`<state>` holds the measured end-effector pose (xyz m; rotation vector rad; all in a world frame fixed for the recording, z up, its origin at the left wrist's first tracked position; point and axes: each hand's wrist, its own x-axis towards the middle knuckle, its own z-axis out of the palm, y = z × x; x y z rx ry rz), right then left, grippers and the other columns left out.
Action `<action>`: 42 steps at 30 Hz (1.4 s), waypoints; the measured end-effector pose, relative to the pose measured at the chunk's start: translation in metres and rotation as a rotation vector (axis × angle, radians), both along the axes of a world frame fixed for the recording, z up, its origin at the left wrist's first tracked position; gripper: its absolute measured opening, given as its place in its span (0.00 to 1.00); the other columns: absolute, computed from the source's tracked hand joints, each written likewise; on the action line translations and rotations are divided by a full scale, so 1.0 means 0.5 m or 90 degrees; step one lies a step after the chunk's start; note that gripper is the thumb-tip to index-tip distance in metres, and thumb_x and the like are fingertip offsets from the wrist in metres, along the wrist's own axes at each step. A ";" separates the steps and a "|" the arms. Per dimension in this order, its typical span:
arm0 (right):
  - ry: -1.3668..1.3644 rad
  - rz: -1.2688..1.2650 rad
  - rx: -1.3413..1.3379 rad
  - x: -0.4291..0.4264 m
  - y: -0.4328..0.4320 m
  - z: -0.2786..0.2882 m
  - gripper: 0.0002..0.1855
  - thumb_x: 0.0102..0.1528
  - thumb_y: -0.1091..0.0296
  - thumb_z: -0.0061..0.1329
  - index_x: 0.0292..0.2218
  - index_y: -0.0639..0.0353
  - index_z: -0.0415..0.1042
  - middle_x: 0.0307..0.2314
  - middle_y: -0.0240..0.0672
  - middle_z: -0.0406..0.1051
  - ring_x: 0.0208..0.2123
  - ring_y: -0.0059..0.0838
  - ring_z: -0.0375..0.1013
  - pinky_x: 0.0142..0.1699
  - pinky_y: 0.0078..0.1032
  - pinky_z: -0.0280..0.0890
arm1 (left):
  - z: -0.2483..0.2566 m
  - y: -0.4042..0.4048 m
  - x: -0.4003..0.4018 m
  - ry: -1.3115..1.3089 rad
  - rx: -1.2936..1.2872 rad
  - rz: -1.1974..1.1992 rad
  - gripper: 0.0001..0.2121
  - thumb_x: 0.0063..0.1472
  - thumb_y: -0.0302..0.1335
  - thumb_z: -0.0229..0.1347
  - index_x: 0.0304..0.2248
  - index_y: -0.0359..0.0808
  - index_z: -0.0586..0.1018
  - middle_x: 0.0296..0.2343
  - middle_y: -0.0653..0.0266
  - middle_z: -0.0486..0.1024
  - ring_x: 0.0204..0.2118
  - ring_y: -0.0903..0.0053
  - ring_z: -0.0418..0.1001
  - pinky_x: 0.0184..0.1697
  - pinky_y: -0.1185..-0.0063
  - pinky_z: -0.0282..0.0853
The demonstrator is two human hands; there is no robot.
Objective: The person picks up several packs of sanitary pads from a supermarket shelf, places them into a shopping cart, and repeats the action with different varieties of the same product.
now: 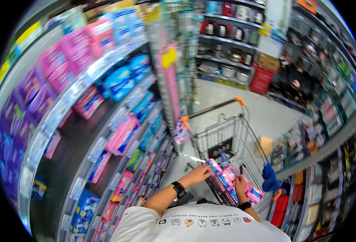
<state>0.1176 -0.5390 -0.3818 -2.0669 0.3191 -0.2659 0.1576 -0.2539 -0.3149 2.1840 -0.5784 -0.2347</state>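
A wire shopping cart (217,136) with orange handle ends stands before me. Pink and blue soft packs (226,178) are heaped in its near part, beside a clear bottle with a blue tint (224,159). My left hand (200,174), with a black watch on the wrist, reaches over the cart's left side, its fingertips at the edge of the heap; whether it grips a pack is unclear. My right hand (240,184) is over the packs with its fingers bent, and what it may hold cannot be made out. A dark blue cloth item (269,178) hangs on the cart's right side.
Close on the left, shelves (87,151) hold pink, purple and blue packs. Kettles and pots fill a shelf unit (226,39) at the back, near a red box (259,80). Hanging pans (297,83) and more racks line the right. A light brown box (265,145) sits right of the cart.
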 end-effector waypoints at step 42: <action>-0.791 1.102 -0.240 0.387 1.218 0.854 0.14 0.52 0.62 0.46 0.39 0.57 0.72 0.34 0.41 0.72 0.38 0.40 0.70 0.44 0.32 0.63 | 0.623 0.577 -0.106 -0.530 0.450 1.040 0.27 0.49 0.34 0.56 0.48 0.32 0.65 0.39 0.50 0.68 0.40 0.56 0.67 0.42 0.66 0.63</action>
